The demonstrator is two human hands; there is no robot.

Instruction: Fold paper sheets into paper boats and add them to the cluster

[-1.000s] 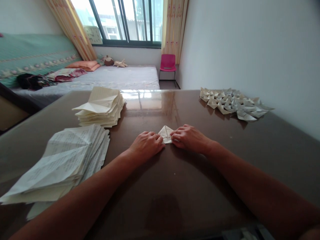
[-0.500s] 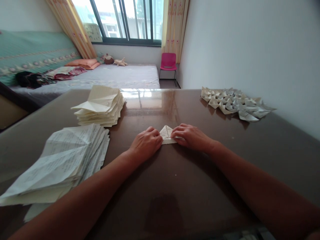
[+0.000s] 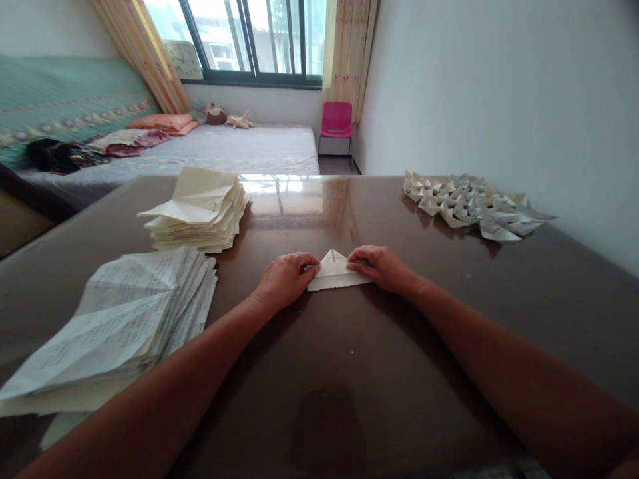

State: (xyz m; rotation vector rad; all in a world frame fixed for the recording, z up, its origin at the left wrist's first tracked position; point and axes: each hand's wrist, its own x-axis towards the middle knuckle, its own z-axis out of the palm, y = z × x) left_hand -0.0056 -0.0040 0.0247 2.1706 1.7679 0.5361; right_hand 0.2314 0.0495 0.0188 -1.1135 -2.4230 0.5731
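Note:
A small folded sheet of paper lies on the glossy brown table in front of me. It has a pointed top and a wide strip along its lower edge, and faint writing shows on it. My left hand pinches its left side between thumb and fingers. On the opposite side, my right hand pinches the paper near its right slope. Both hands are closed on the sheet, with the lower strip showing between and below them.
To the left stand a stack of creased white written sheets and, behind it, a stack of cream sheets. Many folded paper boats cluster at the back right near the wall. Beyond the table are a bed and a pink chair.
Both hands have shifted slightly apart and up along the paper's sides. More of the lower strip now shows, reaching wider to left and right.

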